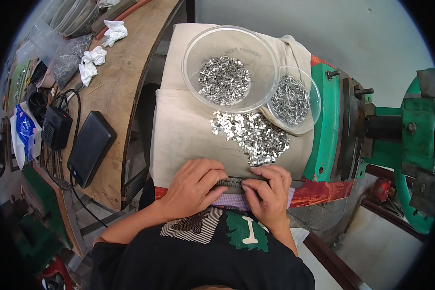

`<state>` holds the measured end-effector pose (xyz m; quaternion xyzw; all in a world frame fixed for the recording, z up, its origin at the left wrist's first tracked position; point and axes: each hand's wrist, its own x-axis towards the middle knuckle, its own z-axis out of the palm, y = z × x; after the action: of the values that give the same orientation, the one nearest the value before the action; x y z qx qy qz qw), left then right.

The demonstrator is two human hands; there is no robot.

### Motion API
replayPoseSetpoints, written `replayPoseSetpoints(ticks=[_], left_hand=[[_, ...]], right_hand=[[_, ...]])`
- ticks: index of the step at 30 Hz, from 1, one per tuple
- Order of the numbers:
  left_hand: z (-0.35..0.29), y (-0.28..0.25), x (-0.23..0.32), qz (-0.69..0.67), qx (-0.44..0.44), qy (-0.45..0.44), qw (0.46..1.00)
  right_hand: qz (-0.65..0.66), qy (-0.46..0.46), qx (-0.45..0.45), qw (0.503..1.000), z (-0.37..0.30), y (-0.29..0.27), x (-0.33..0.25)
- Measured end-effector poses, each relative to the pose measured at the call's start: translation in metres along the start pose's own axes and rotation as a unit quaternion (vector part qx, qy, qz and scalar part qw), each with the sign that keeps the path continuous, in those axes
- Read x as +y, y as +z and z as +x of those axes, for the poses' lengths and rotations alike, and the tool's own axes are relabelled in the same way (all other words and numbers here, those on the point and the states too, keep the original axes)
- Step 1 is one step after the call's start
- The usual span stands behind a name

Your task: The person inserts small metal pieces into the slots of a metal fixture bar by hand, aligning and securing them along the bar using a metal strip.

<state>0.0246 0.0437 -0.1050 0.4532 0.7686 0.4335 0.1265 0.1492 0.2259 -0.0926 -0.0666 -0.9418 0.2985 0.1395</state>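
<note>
A short, dark grey ribbed metal strip lies crosswise at the near edge of the cloth, its ends hidden by my fingers. My left hand is closed around its left end, thumb below and fingers curled above. At the right end, my right hand has its fingertips bent together against the strip; any small piece between them is too hidden to make out. Just beyond my hands is a loose pile of small shiny metal pieces, spread over the beige cloth.
Behind the pile stand a large clear round tub and a smaller clear bowl, each holding small metal pieces. A green machine flanks the cloth on the right. The wooden table at left carries a black power bank, cables and crumpled tissues.
</note>
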Motion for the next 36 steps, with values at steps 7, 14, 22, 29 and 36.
replayPoseSetpoints(ticks=[7, 14, 22, 29, 36], left_hand=[[-0.007, -0.004, -0.003, -0.004, 0.011, -0.013, 1.000], [-0.004, -0.002, 0.000, 0.022, -0.001, 0.013, 1.000], [-0.001, -0.001, 0.001, 0.031, -0.010, 0.029, 0.999], [-0.001, -0.001, 0.000, 0.033, -0.005, 0.034, 0.999], [-0.005, -0.009, 0.002, 0.044, 0.011, 0.026, 0.999]], right_hand=[[-0.030, -0.023, -0.013, 0.999, 0.005, -0.003, -0.005], [-0.147, -0.072, -0.023, 0.986, 0.008, -0.004, -0.015], [-0.102, -0.032, 0.003, 0.994, 0.004, -0.018, -0.003], [-0.080, -0.027, 0.014, 0.996, -0.005, -0.012, -0.001], [-0.091, -0.039, 0.020, 0.995, -0.006, -0.009, 0.000]])
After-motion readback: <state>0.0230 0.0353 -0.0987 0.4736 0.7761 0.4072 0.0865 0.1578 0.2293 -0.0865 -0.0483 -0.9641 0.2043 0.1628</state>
